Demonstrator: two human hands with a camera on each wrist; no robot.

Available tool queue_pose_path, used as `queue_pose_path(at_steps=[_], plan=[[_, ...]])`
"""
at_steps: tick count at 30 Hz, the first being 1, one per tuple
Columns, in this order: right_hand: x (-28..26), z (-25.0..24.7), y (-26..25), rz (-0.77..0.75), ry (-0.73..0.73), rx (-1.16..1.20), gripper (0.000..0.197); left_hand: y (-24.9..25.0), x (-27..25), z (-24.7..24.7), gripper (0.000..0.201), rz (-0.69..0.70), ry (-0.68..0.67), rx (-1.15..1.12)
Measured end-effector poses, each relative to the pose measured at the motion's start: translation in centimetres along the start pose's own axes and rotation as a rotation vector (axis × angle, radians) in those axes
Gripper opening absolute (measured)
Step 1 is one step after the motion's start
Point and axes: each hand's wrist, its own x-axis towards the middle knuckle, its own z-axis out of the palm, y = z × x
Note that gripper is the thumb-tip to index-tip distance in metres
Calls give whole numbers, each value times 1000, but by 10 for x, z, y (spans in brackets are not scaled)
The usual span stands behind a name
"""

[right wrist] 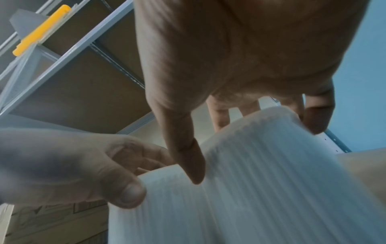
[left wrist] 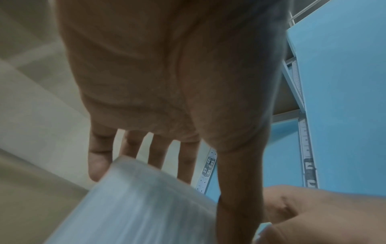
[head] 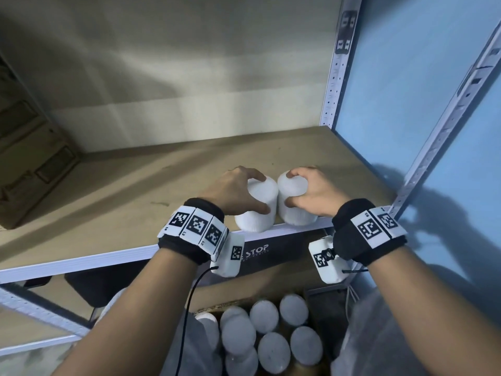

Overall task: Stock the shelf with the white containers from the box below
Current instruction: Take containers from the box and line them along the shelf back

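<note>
Two white containers are gripped, fingers curled round each: one by the left hand [head: 234, 189], one by the right hand [head: 315, 192], at the shelf [head: 108, 191] front edge, side by side. None else shelved; many left in the box [head: 271, 337] below.

two containers [head: 273, 204] on shelf [head: 108, 213], box [head: 217, 308] below

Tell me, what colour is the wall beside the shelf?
The wall is light blue, clearest in the head view.
</note>
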Motion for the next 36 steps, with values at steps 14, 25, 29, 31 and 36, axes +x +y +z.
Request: queue_pose_path(at_steps=[14, 25, 29, 31, 36], plan=[[-16, -13, 5, -39, -107, -280, 75, 6, -20, 1, 61, 99, 68, 80], [-40, -21, -7, -144, 61, -289, 28, 13, -37, 7, 33, 128, 121, 141], [-37, -17, -7, -175, 109, -320, 23, 13, -35, 8, 31, 109, 136, 110], [-33, -16, -6, -182, 116, -318, 23, 13, -32, 7, 31, 102, 136, 108], [-19, -15, -5, -189, 128, -327, 25, 12, -19, 6, 33, 101, 136, 85]])
